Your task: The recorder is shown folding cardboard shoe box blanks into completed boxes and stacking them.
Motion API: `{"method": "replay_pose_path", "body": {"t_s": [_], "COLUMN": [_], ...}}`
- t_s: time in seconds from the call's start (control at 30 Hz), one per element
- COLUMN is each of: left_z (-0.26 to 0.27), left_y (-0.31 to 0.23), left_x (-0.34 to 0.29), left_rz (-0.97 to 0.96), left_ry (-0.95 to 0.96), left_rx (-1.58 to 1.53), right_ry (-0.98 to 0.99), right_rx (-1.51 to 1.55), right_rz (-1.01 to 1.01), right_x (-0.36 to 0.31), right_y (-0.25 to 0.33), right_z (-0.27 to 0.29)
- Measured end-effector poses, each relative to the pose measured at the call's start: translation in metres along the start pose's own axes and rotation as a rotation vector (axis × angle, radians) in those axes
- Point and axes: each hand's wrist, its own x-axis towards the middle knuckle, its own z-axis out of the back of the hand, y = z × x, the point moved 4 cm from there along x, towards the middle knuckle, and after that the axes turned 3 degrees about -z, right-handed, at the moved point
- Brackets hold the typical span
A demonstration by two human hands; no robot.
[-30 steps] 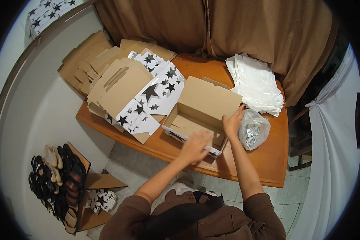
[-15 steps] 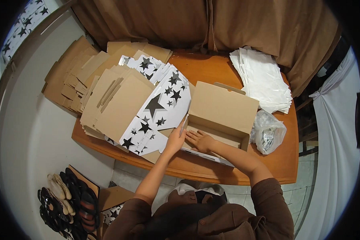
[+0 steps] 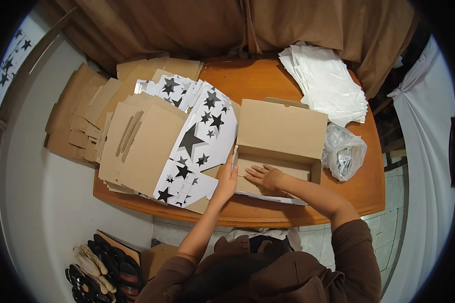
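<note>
An open cardboard box (image 3: 282,121) stands at the table's front, brown inside, its lid raised at the back. My left hand (image 3: 227,183) holds the box's left end, fingers stretched up along the outer side and thumb by the near corner. Inside the box, toward its left end, my right hand (image 3: 268,178) lies palm down with spread fingers and holds nothing. Just left of the box is a pile of flat box blanks with a star-printed white one (image 3: 192,139) on top.
Plain brown blanks (image 3: 151,146) lie stacked farther left. White paper sheets (image 3: 331,83) are at the back right, above a clear plastic bag (image 3: 345,154) with silvery contents. A brown curtain (image 3: 197,25) hangs behind the wooden table (image 3: 237,76). Shoes (image 3: 106,267) sit on a rack at lower left.
My right hand has slid a little right and deeper into the box, away from the left end wall. My left hand stays at that end. The whole view has shifted slightly.
</note>
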Motion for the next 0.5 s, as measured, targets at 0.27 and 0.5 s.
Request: {"method": "replay_pose_path", "body": {"t_s": [0.27,0.5], "left_z": [-0.002,0.014], "left_y": [-0.012,-0.005], "left_x": [-0.001,-0.017], "left_rz": [0.125,0.31], "left_ry": [0.061,0.226], "left_rx": [-0.123,-0.829], "right_ry": [0.063,-0.323], "right_rx": [0.066,0.738], "right_rz": [-0.159,0.186], "right_x": [-0.048,-0.046], "right_y": [-0.031,0.031], "right_z": [-0.007,0.057]}}
